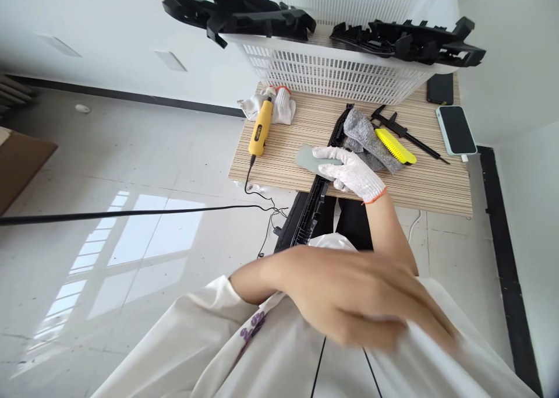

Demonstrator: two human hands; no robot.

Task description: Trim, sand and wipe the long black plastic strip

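Note:
My right hand [356, 173], in a white knitted glove with an orange cuff, holds a thin grey-green sheet [309, 160] over a long black plastic trim piece [311, 208]. The trim piece slants across the table's near edge. Bare and blurred by motion, my left hand [340, 293] crosses close in front of my body. Its thumb and fingers lie about the white sleeve [421, 334] of my right arm. Right beside the gloved hand are a grey cloth [364, 131] and a yellow brush [395, 146].
A yellow corded rotary tool [261, 129] rests on white gloves [285, 108] at the table's left. Black calipers [408, 134] and two phones [456, 130] lie right. Behind stands a white basket [332, 71] with black plastic parts [406, 41] across its rim. Cords [131, 212] hang left.

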